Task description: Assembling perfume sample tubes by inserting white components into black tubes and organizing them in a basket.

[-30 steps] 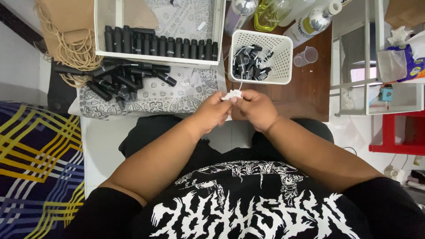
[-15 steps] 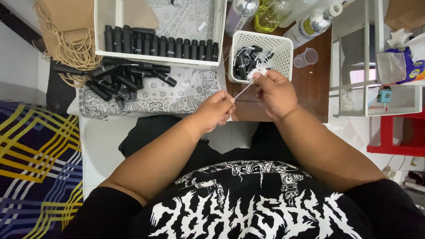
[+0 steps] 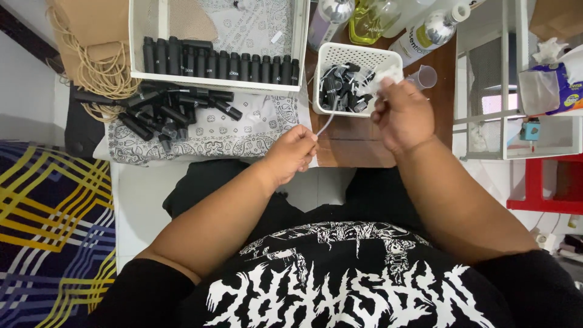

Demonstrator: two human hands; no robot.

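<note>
Hands apart, left hand (image 3: 294, 152) pinching thin tube (image 3: 326, 121), right hand (image 3: 401, 115) over white basket (image 3: 358, 58) beside black bottles (image 3: 176, 112).

A brown wooden bench (image 3: 358, 146) is the landmark. Left of it a paisley cloth (image 3: 200, 136) lies on a white surface, with white floor tiles (image 3: 143, 197) just below. Further left is a blue rug (image 3: 48, 231) (yellow-striped). Right of the bench stands a white shelf frame (image 3: 507, 85), beside red shelving (image 3: 540, 182).

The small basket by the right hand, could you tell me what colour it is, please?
White, a perforated plastic basket holding black parts; head view.
</note>
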